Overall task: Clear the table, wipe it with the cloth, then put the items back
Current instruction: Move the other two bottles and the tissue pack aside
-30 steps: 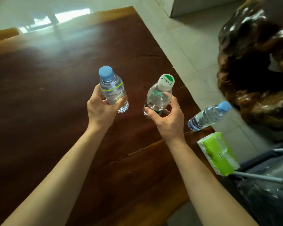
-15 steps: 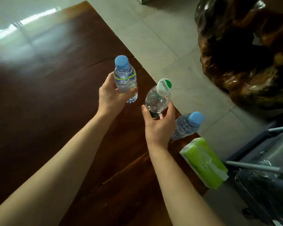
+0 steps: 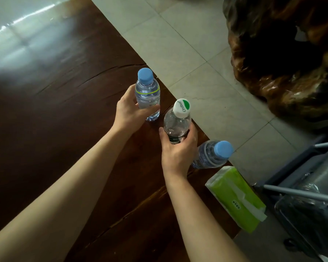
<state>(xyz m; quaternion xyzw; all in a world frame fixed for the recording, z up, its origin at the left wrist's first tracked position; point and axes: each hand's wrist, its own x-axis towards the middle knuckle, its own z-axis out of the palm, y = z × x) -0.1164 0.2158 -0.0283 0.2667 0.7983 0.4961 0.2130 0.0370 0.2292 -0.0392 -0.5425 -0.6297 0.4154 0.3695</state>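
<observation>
My left hand (image 3: 130,110) grips a clear water bottle with a blue cap (image 3: 147,93), upright near the right edge of the dark wooden table (image 3: 55,114). My right hand (image 3: 178,148) holds a second clear bottle with a white and green cap (image 3: 177,121), just right of the first and close to the table edge. A third bottle with a blue cap (image 3: 212,154) stands on the table corner behind my right hand. A green tissue pack (image 3: 237,199) lies at the table's near right corner. No cloth is in view.
Pale floor tiles (image 3: 187,53) run along the table's right edge. A large glossy carved wood piece (image 3: 284,63) stands on the floor at the upper right. A dark suitcase with a metal handle (image 3: 307,205) sits at the lower right.
Both hands have carried their bottles rightward and lower, toward the table's right edge beside the third bottle. My view has swung right, showing more floor.
</observation>
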